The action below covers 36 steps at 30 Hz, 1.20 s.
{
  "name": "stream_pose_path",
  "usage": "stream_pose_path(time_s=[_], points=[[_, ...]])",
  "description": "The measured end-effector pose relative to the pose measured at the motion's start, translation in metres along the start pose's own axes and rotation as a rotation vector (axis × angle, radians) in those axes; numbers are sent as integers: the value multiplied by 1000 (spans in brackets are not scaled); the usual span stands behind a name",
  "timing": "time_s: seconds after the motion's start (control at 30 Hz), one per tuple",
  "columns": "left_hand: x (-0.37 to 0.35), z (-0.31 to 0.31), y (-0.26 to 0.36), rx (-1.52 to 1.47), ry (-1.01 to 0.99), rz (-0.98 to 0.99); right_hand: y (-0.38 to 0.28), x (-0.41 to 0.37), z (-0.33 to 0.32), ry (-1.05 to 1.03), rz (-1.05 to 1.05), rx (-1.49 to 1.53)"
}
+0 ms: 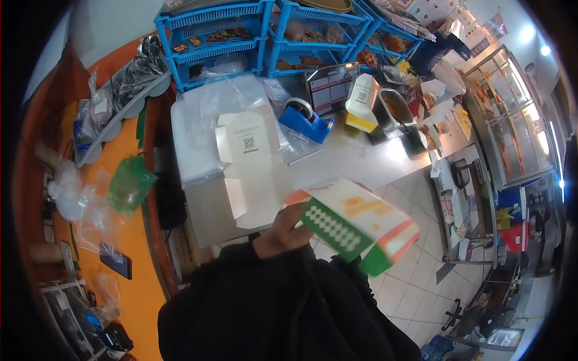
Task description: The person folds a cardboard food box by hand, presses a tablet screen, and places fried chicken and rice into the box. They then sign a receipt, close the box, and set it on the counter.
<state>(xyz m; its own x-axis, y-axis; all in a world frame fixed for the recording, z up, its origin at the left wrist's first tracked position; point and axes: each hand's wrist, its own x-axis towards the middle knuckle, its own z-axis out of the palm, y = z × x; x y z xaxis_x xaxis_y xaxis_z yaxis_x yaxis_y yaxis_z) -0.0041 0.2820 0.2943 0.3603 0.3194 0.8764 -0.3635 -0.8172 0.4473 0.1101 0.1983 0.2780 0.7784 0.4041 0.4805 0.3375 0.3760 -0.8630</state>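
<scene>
A printed cardboard box (367,219), white, green and orange with a food picture, is held in front of my body. My left hand (286,231) has its fingers closed on the box's left end. Behind the box my right hand is hidden; only a sliver of skin seems to show at its upper edge. An unfolded flat carton (256,168), pale with a printed code, lies on the counter (201,210) to the left of the box, partly over a stack of clear plastic bags (186,129).
Beyond stand a blue tape dispenser (306,120), a tablet (333,87), a white and orange carton (363,99), metal containers (397,111) and blue stacked baskets (214,51). An orange counter (141,265) at left bears a phone (115,261) and a green bag (129,186).
</scene>
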Motion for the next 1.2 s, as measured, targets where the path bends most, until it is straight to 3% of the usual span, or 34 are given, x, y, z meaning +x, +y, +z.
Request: stream_pose_path(time_s=[0.07, 0.1, 0.17, 0.2, 0.27, 0.3, 0.37, 0.4, 0.47, 0.5, 0.53, 0.57, 0.7, 0.73, 0.8, 0.83, 0.9, 0.93, 1.0, 1.07, 1.13, 1.2], points=[[1, -11, -1, 142, 130, 340, -6, 7, 1, -49, -36, -1], [8, -12, 3, 141, 126, 338, -7, 10, 1, -82, -56, -14], [24, -13, 12, 368, 132, -361, -3, 14, -2, -86, -95, -91], [22, -14, 3, 192, -100, -536, 14, 13, 0, 171, -88, -299], [5, -6, -18, -96, -181, -807, 9, 16, 2, 117, 30, -520], [3, -5, -20, -95, -178, -802, 15, 13, -2, 116, 25, -518], [5, -3, -19, -35, -147, -948, 28, -2, -20, 178, 305, -590], [8, -1, -19, -33, -136, -949, 24, -7, -24, 169, 301, -590], [15, 1, -19, 91, -163, -757, 9, -15, -28, -149, 880, -219], [18, 3, -18, 89, -244, -589, 0, -14, -17, -137, 798, 8], [11, 9, -14, 247, -425, -574, -12, -12, 0, -118, 708, 229], [3, 19, -14, 250, -435, -497, -26, -3, 13, 15, 726, 244], [2, 23, -20, 299, -399, -251, -16, 15, -7, 79, 727, 231], [-1, 21, -23, 298, -403, -252, -16, 17, -11, 82, 730, 231], [-7, 20, -30, 76, -335, -532, -15, 21, -15, 37, 701, 33], [-7, 19, -32, 75, -338, -534, -18, 23, -14, 19, 703, 36], [1, 14, -31, -12, -222, -818, -21, 27, -15, -51, 730, 25], [0, 16, -32, -10, -224, -818, -22, 28, -15, -120, 748, 14], [-2, 22, -32, -92, -30, -685, -20, 24, -9, -59, 741, 35], [-3, 23, -28, -84, -16, -697, -15, 20, -10, -5, 737, 55], [-3, 24, -25, -75, 1, -711, 1, 14, -20, -112, 739, -104], [-4, 25, -23, -128, 48, -732, 8, 8, -20, -92, 767, -63]])
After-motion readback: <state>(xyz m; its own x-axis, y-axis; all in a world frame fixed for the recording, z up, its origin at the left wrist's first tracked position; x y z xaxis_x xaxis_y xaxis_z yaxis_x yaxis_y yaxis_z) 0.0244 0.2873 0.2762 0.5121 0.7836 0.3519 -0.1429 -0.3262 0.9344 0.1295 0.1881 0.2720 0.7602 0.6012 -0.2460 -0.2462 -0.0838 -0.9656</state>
